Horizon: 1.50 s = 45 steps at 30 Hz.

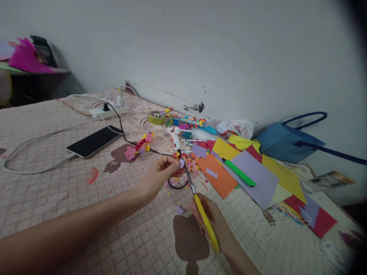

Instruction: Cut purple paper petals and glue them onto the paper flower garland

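Note:
Between the thumb and fingers of my left hand (160, 175) is a small piece of light purple paper (181, 164). My right hand (210, 214) is closed around the yellow handle of a pair of scissors (205, 215). The metal blades point up and away, with their tips beside the purple piece; I cannot tell whether they touch it. Just beyond my hands lies a white glue gun (176, 139) with a black cord. Many tiny colored paper scraps (192, 166) are scattered around my fingertips. A purple offcut (179, 209) rests on the tablecloth below.
To the left lie a phone (94, 141) on a cable, a power strip (110, 110) and a flower-decorated strip (139, 146). At right are colored paper sheets (255, 175), a green marker (239, 173) and a blue bag (288, 143). Green tape (156, 118) sits near the wall.

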Each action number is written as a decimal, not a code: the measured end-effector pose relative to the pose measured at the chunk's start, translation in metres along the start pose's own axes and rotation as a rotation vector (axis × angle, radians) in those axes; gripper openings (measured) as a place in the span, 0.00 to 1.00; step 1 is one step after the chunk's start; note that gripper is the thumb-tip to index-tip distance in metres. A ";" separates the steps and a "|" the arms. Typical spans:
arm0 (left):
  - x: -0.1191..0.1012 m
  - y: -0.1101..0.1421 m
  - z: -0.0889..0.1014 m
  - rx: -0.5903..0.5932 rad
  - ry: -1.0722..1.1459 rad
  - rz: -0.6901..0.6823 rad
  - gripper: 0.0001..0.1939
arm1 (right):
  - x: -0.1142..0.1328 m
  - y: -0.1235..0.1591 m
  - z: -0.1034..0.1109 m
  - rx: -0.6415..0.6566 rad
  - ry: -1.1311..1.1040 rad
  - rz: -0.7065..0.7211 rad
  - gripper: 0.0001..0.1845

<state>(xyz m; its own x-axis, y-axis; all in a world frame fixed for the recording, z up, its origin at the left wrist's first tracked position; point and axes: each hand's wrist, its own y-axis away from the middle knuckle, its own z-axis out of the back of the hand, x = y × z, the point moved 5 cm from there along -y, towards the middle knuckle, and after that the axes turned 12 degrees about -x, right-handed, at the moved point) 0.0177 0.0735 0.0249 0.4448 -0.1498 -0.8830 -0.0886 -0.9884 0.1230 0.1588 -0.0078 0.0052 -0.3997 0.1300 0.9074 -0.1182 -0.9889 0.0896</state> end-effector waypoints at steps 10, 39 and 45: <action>0.001 0.000 -0.001 0.024 -0.006 -0.003 0.09 | -0.003 -0.001 -0.002 0.023 -0.011 -0.024 0.10; 0.004 -0.006 0.004 0.032 0.040 -0.023 0.07 | 0.000 0.000 0.002 -0.010 0.070 -0.024 0.16; 0.002 -0.007 0.004 0.030 0.045 -0.017 0.08 | -0.004 -0.001 0.003 -0.030 0.088 -0.026 0.17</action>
<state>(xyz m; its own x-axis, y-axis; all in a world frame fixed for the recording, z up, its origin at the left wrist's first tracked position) 0.0157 0.0804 0.0206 0.4863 -0.1341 -0.8634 -0.1072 -0.9898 0.0934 0.1634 -0.0073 0.0023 -0.4739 0.1627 0.8654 -0.1561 -0.9827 0.0992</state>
